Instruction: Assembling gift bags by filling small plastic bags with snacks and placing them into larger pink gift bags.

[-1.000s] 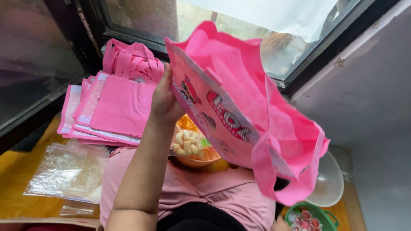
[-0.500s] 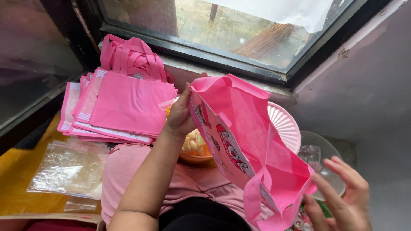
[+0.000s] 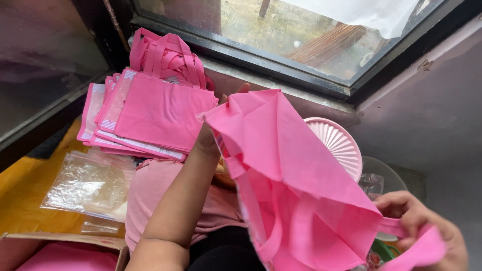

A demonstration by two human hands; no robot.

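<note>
Head view: left hand (image 3: 213, 138) grips the pink bag (image 3: 296, 180) at its top corner, right hand (image 3: 427, 226) pinches a handle; bag hangs mid-air over the lap. Risk: loose fabric sweeps the pink lid (image 3: 339, 143) or snags, since it hangs slack.

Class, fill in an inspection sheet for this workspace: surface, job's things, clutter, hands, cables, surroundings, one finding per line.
Surface: yellow surface at left, partly covered.
Job's things: pink fabric bag held open in the air; stack of flat pink bags behind it.
Clutter: clear plastic bags, cardboard box, pink ribbed lid, clear bowl.
Hands: left hand grips the bag's far end; right hand holds a handle strap.
Cables: nothing seen.
Surroundings: dark-framed window, purple wall.
</note>
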